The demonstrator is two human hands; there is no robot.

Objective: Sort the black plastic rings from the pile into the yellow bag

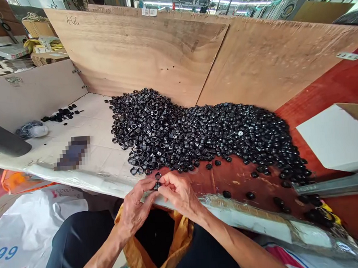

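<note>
My left hand (pixel 137 205) and my right hand (pixel 182 193) meet at the table's padded front edge, fingertips pinched together. Between them is a small black plastic part (pixel 156 186), partly covered by the fingers. A black ring (pixel 157 176) shows just beyond the fingertips; I cannot tell whether it is held or lies on the table. Behind the hands spreads a large heap of black rings (pixel 141 120), running into rounder black cap-like pieces (pixel 245 134) on the right. Below the hands an orange bag (pixel 134 250) gapes between my knees, dark inside.
Wooden boards (pixel 137 47) wall the table's back. A blurred dark flat object (pixel 74 152), a clear plastic bundle (pixel 33 130) and a grey tube (pixel 3 136) are at left. On the right are a white box (pixel 333 136) and a grey metal bar (pixel 328 187). A white sack (pixel 30 228) stands lower left.
</note>
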